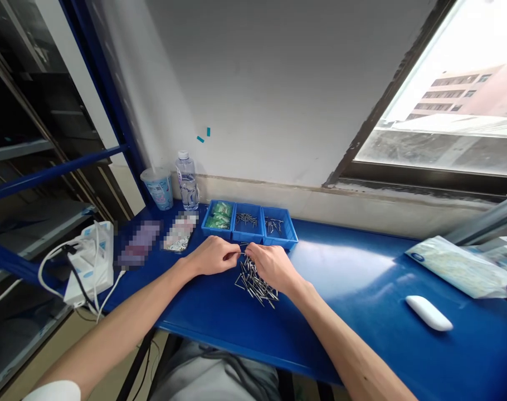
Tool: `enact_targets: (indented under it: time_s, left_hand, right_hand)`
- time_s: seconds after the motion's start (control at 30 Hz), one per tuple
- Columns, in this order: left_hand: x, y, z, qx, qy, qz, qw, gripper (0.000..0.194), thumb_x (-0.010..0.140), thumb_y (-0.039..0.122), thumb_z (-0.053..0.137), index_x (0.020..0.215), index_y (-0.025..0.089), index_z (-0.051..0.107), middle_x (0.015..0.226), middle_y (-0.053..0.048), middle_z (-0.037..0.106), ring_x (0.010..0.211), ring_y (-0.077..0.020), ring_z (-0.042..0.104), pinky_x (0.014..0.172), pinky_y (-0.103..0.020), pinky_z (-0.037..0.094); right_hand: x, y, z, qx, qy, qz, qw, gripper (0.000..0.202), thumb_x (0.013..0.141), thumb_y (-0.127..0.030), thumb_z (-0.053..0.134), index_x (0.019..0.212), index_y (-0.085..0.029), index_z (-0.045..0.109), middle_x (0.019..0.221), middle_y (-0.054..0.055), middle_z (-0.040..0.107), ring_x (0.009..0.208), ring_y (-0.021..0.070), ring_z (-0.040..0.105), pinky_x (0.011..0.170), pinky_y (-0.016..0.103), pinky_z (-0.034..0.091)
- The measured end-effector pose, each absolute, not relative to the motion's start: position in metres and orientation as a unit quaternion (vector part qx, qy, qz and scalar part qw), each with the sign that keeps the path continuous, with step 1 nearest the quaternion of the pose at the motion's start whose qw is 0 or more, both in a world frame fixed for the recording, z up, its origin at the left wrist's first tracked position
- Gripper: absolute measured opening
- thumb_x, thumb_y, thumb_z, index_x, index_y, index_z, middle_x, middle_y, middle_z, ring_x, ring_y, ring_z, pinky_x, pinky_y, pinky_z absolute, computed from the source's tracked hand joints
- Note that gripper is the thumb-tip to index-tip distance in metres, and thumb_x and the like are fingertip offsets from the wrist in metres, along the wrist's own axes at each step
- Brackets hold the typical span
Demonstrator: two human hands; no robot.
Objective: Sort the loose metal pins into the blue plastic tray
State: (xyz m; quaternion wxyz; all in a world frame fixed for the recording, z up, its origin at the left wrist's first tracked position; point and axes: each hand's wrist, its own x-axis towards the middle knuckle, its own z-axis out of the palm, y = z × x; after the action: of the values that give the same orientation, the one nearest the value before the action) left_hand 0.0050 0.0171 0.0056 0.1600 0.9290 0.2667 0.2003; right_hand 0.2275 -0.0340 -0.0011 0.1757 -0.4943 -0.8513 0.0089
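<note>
Both hands are at the middle of the blue counter (362,278), just in front of a row of three blue trays; the left hand (214,256) and the right hand (272,266) face each other, fingertips nearly meeting, and between them they pinch a single thin metal pin (242,253) — the fingers of each hand are closed down to a narrow grip on its ends, though so small a thing leaves the exact hold hard to read; directly below and partly under the right hand lies a loose pile of metal pins (256,285), flat on the counter and pointing every way; behind the hands, the left tray (218,216) holds green packets, the middle tray (247,220) a scatter of pins, the right tray (278,226) a smaller scatter of similar pins — the three trays touch side by side; further left against the wall stand a clear water bottle (187,181) and a paper cup (158,188), near each other; a white charger with coiled cable (90,262) sits at the counter's left edge; well apart to the right lie a white oblong object (429,312) and a clear plastic bag (458,267).
</note>
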Motion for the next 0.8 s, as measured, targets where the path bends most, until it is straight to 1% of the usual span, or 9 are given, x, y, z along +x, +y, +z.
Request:
enact_targets:
  time_s: [0.13,0.2,0.27,0.33,0.47,0.57,0.7,0.77,0.8]
  left_hand:
    - [0.0059,0.0175,0.0038,0.928,0.269,0.205,0.159,0.021,0.091,0.016,0.055,0.070,0.019,0.058,0.060,0.002,0.060,0.053,-0.0124,0.049,0.058,-0.027,0.029]
    - [0.0062,0.0173,0.0044,0.927,0.266,0.207,0.166,0.021,0.091,0.015,0.055,0.071,0.019,0.059,0.061,0.002,0.061,0.054,-0.0125,0.050,0.058,-0.026,0.028]
    - [0.0061,0.0169,0.0055,0.926,0.263,0.206,0.173,0.020,0.090,0.014,0.054,0.072,0.019,0.060,0.063,0.002,0.062,0.055,-0.0124,0.051,0.059,-0.026,0.029]
    - [0.0059,0.0165,0.0065,0.925,0.264,0.206,0.179,0.020,0.090,0.014,0.054,0.072,0.019,0.059,0.063,0.002,0.062,0.055,-0.0123,0.051,0.059,-0.026,0.029]
    - [0.0053,0.0164,0.0073,0.922,0.268,0.208,0.187,0.020,0.091,0.015,0.053,0.072,0.019,0.059,0.063,0.002,0.062,0.055,-0.0120,0.051,0.058,-0.025,0.030]
    - [0.0054,0.0166,0.0076,0.922,0.267,0.209,0.187,0.019,0.091,0.015,0.054,0.073,0.019,0.059,0.062,0.003,0.060,0.055,-0.0114,0.050,0.059,-0.025,0.030]
    - [0.0065,0.0163,0.0081,0.923,0.266,0.214,0.179,0.025,0.091,0.016,0.053,0.066,0.019,0.052,0.057,0.003,0.054,0.052,-0.0110,0.044,0.057,-0.026,0.028]
    - [0.0067,0.0164,0.0082,0.922,0.269,0.215,0.176,0.027,0.092,0.017,0.053,0.065,0.019,0.050,0.056,0.004,0.052,0.051,-0.0111,0.042,0.056,-0.026,0.027]
    - [0.0067,0.0164,0.0081,0.922,0.270,0.215,0.175,0.027,0.092,0.017,0.053,0.065,0.019,0.049,0.056,0.004,0.051,0.051,-0.0111,0.042,0.056,-0.027,0.026]
  right_hand:
    - [0.2302,-0.0344,-0.0017,-0.470,-0.856,0.022,0.213,0.013,0.110,-0.030,0.052,0.115,-0.020,0.060,0.093,0.004,0.076,0.072,0.0193,0.070,0.058,0.029,0.032]
    - [0.2310,-0.0345,-0.0031,-0.463,-0.861,0.013,0.212,0.009,0.109,-0.025,0.052,0.111,-0.021,0.059,0.092,0.003,0.074,0.070,0.0180,0.068,0.058,0.029,0.031]
    - [0.2311,-0.0343,-0.0045,-0.463,-0.862,0.004,0.205,0.013,0.108,-0.019,0.047,0.104,-0.020,0.059,0.090,0.003,0.072,0.066,0.0164,0.064,0.057,0.029,0.029]
    - [0.2309,-0.0339,-0.0052,-0.462,-0.863,0.004,0.204,0.015,0.109,-0.017,0.046,0.102,-0.019,0.059,0.090,0.003,0.071,0.064,0.0155,0.062,0.056,0.029,0.028]
    - [0.2300,-0.0337,-0.0047,-0.452,-0.865,0.013,0.219,0.013,0.111,-0.025,0.049,0.108,-0.019,0.060,0.094,0.003,0.073,0.068,0.0159,0.064,0.057,0.028,0.029]
    - [0.2290,-0.0344,-0.0041,-0.446,-0.866,0.008,0.227,0.019,0.113,-0.026,0.043,0.111,-0.019,0.060,0.095,0.005,0.073,0.068,0.0155,0.064,0.057,0.027,0.030]
    - [0.2287,-0.0344,-0.0051,-0.458,-0.860,0.006,0.225,0.030,0.115,-0.027,0.037,0.103,-0.018,0.063,0.087,0.004,0.071,0.066,0.0149,0.063,0.057,0.027,0.031]
    - [0.2294,-0.0339,-0.0063,-0.462,-0.857,0.013,0.226,0.032,0.115,-0.030,0.038,0.098,-0.019,0.064,0.085,0.004,0.072,0.067,0.0154,0.065,0.057,0.027,0.032]
    - [0.2298,-0.0337,-0.0068,-0.463,-0.856,0.019,0.230,0.030,0.114,-0.032,0.041,0.099,-0.019,0.064,0.087,0.004,0.073,0.068,0.0160,0.066,0.058,0.027,0.033]
